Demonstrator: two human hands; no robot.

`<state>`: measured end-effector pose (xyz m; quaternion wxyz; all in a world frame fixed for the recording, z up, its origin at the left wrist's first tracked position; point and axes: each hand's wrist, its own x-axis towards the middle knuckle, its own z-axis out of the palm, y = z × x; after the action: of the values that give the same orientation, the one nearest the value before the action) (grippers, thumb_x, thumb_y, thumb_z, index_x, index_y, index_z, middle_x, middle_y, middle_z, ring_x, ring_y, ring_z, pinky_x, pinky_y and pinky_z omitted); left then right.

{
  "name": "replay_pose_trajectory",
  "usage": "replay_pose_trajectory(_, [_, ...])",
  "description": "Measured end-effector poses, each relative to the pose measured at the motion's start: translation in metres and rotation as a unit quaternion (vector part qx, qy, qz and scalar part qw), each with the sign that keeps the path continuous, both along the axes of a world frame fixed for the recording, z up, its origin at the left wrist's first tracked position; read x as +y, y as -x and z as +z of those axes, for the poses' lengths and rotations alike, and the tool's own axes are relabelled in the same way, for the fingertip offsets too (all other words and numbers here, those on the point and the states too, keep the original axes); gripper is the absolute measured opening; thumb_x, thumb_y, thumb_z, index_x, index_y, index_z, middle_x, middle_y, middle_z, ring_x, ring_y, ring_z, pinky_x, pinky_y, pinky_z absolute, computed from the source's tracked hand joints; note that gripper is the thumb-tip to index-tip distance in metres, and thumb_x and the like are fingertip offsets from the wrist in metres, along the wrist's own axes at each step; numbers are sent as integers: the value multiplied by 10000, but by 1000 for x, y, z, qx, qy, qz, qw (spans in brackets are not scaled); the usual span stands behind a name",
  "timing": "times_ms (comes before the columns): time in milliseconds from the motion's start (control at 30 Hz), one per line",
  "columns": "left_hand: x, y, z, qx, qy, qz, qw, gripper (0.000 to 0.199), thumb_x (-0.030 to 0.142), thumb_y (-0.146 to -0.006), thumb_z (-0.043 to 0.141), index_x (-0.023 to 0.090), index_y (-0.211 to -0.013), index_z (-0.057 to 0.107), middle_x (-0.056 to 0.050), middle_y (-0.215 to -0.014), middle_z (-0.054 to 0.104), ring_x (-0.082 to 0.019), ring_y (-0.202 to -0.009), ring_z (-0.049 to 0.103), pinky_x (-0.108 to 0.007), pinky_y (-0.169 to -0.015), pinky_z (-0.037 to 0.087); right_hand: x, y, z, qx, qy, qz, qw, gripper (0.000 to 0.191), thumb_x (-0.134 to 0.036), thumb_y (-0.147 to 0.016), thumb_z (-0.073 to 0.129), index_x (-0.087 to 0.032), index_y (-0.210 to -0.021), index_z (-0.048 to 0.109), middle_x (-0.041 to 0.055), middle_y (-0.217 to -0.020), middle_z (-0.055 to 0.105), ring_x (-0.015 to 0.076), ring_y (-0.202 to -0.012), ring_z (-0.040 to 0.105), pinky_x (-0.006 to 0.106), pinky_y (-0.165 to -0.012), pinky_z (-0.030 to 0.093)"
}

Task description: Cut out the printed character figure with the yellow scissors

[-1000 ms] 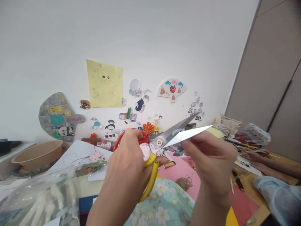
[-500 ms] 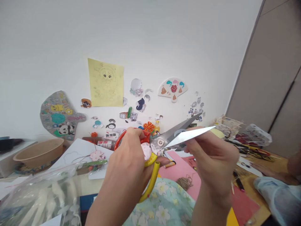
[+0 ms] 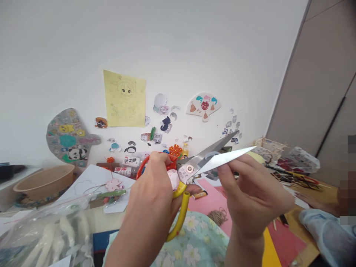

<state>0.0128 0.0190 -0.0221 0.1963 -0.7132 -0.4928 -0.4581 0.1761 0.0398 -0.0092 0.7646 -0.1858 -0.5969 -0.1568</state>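
Large scissors (image 3: 190,169) with one red and one yellow handle are spread wide, blades pointing up and right. My left hand (image 3: 154,185) grips their handles, and a crumpled pale pink piece (image 3: 172,179) sits between that hand and the pivot. My right hand (image 3: 250,193) has its thumb and fingers pressed together near the lower blade. Something small and curved, perhaps a translucent strip (image 3: 213,155), shows between the blades; what my right fingers pinch is mostly hidden.
A tan bowl (image 3: 44,181) and a plastic bag (image 3: 55,237) lie left. Pink paper (image 3: 207,189) and twine (image 3: 218,216) lie beyond my lap. Another person's sleeve (image 3: 325,233) is at the right. Drawings (image 3: 125,98) hang on the wall.
My right hand has turned and shifted slightly right and down beside the blade. The scissors stay wide apart in my left hand, nearly unmoved.
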Motion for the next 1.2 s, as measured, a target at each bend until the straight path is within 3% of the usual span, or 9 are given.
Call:
replay_pose_trajectory(400, [1,0,0,-30,32,-36,998,414,566,-962,527,243,-1153,354,-30,-882,637,-240,-637,658,-307,-540,448,13,9,-1,45,-20,56,997,215,-36,-824,677,-233,-747,708,-21,-647,592,129,-578,511,291,-508,370])
replay_pose_trajectory(700, [-5,1,2,-41,61,-45,996,436,641,-960,472,246,-1120,378,-41,-919,656,-231,-670,649,-297,-553,435,26,9,1,27,-171,-71,982,225,36,-766,675,-185,-771,718,-24,-677,645,117,-573,578,263,-504,433])
replay_pose_trajectory(933, [-5,-2,4,-78,84,-53,992,531,738,-927,428,237,-1103,427,-42,-889,667,-220,-612,614,-304,-542,420,27,12,-1,46,-210,-168,962,186,-11,-809,686,-190,-765,706,-17,-680,630,119,-561,590,263,-487,427])
replay_pose_trajectory(1067, [-5,-2,3,-86,108,-49,989,543,752,-917,426,240,-1095,422,-46,-890,668,-237,-647,639,-307,-543,424,27,14,-1,50,-216,-179,959,180,-17,-810,689,-190,-759,703,-18,-681,620,116,-562,587,262,-490,426])
replay_pose_trajectory(1200, [-7,-1,4,-64,102,-52,991,506,711,-932,457,249,-1125,389,-65,-963,670,-254,-738,669,-315,-582,450,26,13,-1,67,-184,-127,972,194,5,-775,691,-184,-732,690,-26,-676,626,108,-576,573,254,-505,420])
